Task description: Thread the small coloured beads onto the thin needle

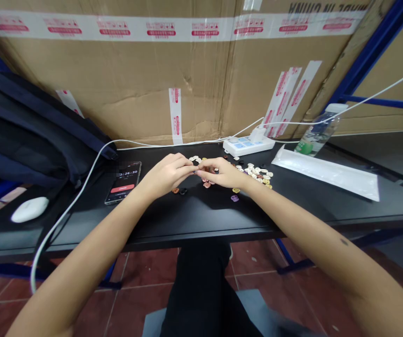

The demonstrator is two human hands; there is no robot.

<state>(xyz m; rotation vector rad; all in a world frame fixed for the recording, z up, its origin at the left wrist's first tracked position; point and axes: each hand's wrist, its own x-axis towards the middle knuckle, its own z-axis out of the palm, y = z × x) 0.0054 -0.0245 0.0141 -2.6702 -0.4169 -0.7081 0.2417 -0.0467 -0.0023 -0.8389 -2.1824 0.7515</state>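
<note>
My left hand [173,172] and my right hand [222,172] meet fingertip to fingertip above the black table. Both are closed in a pinch; a tiny dark bit shows between the fingertips, too small to name. Around and beneath them lie small flat button-like pieces. Cream pieces [254,172] form a loose heap right of my right hand. A pink piece [206,185] lies under the right fingers. Below my left hand sit an orange piece [176,190] and a black piece [183,191]. A purple piece [234,198] rests nearer the front edge. My hands hide some pieces.
At left are a phone [122,183], a white case [30,209] and a dark backpack [36,126]. Behind stands a white power strip [247,146] with a white cable [92,173]. A bottle [317,131] and a white packet [327,174] are at right, before a large cardboard box [134,103].
</note>
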